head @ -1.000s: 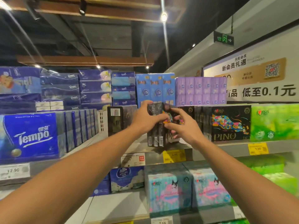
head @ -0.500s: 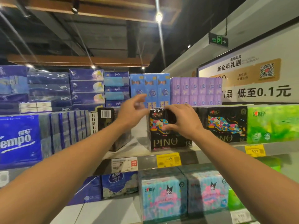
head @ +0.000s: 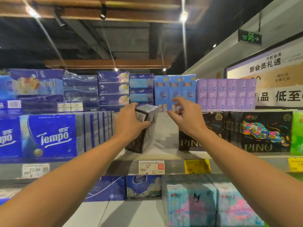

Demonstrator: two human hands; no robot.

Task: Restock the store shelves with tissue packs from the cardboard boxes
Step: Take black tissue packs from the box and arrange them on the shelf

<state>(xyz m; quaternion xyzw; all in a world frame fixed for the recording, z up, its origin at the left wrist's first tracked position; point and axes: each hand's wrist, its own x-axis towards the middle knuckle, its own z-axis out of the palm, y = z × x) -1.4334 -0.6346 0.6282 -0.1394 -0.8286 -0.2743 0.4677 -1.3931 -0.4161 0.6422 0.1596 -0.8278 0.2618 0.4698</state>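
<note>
On the middle shelf point(head: 165, 155) my left hand point(head: 129, 123) grips a black tissue pack point(head: 148, 133) that stands turned edge-on, its shiny side facing me. To its right stands a black PINO pack point(head: 188, 143), face out, partly hidden by my right wrist. My right hand point(head: 186, 118) hovers just above that pack with its fingers spread and holds nothing. Another black PINO pack point(head: 265, 131) with a colourful print sits further right. No cardboard box is in view.
Blue Tempo packs point(head: 50, 136) fill the shelf's left, green packs point(head: 297, 133) its right end. Blue and purple packs point(head: 226, 90) stack on the shelf above. Pastel packs point(head: 190, 205) stand on the lower shelf. Price tags point(head: 151, 167) line the shelf edge. A gap lies between the two black packs.
Both hands set the PINO pack upright on the shelf. My right hand then let go and lifted off it, while my left hand moved left and took hold of the edge-on black pack.
</note>
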